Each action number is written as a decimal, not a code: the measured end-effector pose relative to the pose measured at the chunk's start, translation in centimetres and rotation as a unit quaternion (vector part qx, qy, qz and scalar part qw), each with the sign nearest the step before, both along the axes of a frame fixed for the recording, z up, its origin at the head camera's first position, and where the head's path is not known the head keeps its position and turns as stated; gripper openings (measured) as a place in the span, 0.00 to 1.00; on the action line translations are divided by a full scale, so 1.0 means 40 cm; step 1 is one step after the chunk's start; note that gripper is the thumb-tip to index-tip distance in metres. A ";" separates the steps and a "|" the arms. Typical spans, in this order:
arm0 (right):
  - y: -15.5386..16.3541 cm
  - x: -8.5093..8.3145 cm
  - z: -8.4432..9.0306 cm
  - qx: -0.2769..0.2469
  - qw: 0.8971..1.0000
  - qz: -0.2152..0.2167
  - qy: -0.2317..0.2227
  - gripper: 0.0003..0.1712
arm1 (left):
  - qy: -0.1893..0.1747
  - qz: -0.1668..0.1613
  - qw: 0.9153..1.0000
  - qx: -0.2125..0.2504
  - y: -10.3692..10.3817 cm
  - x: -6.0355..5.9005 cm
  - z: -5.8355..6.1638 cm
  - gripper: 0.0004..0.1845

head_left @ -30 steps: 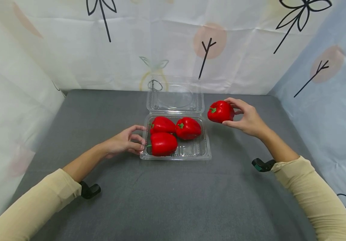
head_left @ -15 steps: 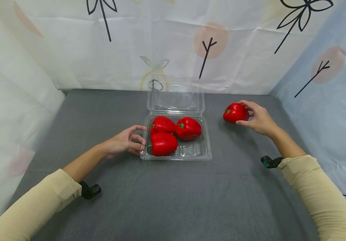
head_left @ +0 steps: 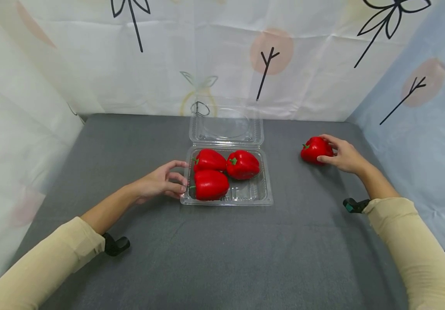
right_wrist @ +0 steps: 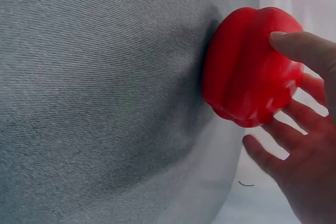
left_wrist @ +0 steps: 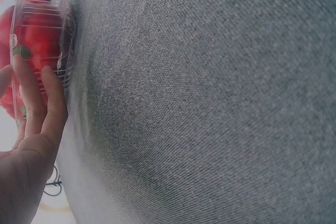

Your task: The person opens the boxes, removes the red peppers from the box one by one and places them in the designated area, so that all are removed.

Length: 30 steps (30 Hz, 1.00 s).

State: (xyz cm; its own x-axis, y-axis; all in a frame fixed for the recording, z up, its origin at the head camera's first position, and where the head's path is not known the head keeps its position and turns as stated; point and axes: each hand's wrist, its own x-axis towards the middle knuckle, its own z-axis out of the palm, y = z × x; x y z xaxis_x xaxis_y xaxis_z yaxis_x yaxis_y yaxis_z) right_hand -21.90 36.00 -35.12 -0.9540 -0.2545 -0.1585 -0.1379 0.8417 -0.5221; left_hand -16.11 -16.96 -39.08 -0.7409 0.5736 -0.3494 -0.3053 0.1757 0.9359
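Note:
A clear plastic clamshell container [head_left: 228,201] lies open at mid-table, its lid [head_left: 226,125] standing up at the back. Three red peppers lie in it: one at the back left [head_left: 208,159], one at the back right [head_left: 243,165], one at the front left [head_left: 210,185]. My left hand [head_left: 178,175] rests on the table with straight fingers against the container's left wall [left_wrist: 44,35]; the same left hand [left_wrist: 31,124] shows in the left wrist view. Far to the right, my right hand [head_left: 326,149] grips a fourth red pepper [head_left: 313,150] that sits on the grey cloth. The right wrist view shows my thumb on top of this pepper [right_wrist: 244,66].
The grey table cloth [head_left: 222,254] is walled by patterned white sheets at the back and left, and a pale blue sheet [head_left: 420,112] on the right, close behind the right hand. Bare cloth lies in front of the container and between it and the fourth pepper.
My right hand has carried the fourth pepper away from the container, to the right and down onto the cloth. The left hand and the container have stayed put.

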 end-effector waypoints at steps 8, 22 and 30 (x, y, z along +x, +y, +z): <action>-0.015 -0.012 -0.002 0.016 1.000 -0.002 -0.024 0.39 | 0.001 -0.002 1.000 -0.002 0.000 0.002 0.002 0.39; -0.020 -0.013 -0.007 -0.037 0.998 -0.037 -0.036 0.40 | 0.002 -0.005 1.000 0.003 0.003 0.005 0.008 0.39; -0.004 -0.010 -0.013 -0.061 0.997 -0.045 -0.034 0.43 | 0.005 -0.003 1.000 -0.001 0.006 0.007 0.013 0.39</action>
